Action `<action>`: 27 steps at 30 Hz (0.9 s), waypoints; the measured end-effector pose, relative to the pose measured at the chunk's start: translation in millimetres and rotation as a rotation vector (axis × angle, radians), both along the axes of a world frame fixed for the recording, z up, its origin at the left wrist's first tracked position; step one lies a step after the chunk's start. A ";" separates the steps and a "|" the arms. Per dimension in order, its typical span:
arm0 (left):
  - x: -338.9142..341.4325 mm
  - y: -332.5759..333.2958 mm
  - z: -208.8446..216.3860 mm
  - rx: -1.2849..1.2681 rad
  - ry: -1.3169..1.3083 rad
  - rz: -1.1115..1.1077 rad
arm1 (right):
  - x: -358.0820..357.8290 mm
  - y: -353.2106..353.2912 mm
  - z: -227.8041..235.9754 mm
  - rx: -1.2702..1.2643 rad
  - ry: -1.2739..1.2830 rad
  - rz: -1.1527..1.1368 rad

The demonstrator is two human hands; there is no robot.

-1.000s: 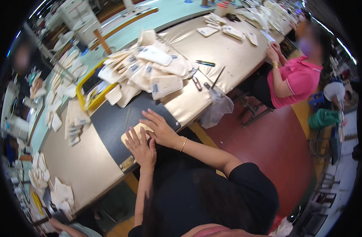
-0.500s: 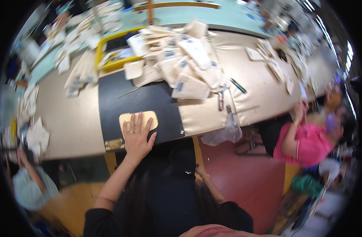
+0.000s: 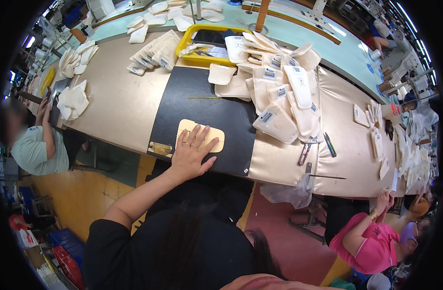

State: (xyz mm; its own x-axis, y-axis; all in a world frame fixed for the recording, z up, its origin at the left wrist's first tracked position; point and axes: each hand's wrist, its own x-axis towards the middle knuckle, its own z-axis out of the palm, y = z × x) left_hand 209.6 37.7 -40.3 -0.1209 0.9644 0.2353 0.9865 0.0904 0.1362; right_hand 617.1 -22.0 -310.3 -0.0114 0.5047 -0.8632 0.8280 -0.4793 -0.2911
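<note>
My left hand lies flat with spread fingers on a pale yellow, rounded-corner template or pad. Beneath them is a black mat at the table's near edge. A small tan strip sits at the mat's near left corner. Beyond the fingers, a thin rod rests across the mat. A big heap of cream padded pieces, several with printed labels, overlaps the mat's right side. My right hand cannot be made out; it is hidden low by my body.
A yellow tray stands behind the mat, beside more cream pieces. Thread snips, pens, a dark thin tool and a plastic bag are to the right. Co-workers sit at left and right.
The view has swung left, so the table appears shifted to the right. My left hand stays flat on the yellow piece. My right hand, seen low by my side before, has gone from sight.
</note>
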 end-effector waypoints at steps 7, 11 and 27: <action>-0.8 0.1 1.4 -0.040 0.010 -0.011 | -3.3 13.2 -6.5 -0.003 0.011 -0.021; -0.1 -0.3 5.3 -0.046 0.013 -0.009 | -13.8 10.9 -18.6 -0.027 0.031 -0.035; -9.5 -9.8 1.1 0.135 -0.092 -0.140 | -14.0 34.0 73.9 0.510 -0.192 0.152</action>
State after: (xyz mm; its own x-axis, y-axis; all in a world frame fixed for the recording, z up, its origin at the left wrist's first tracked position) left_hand 200.1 27.9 -39.2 -0.0147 0.9338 0.3575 0.9711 -0.0719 0.2278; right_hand 603.1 11.9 -236.4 0.0167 0.8634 -0.5043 0.9375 -0.1888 -0.2922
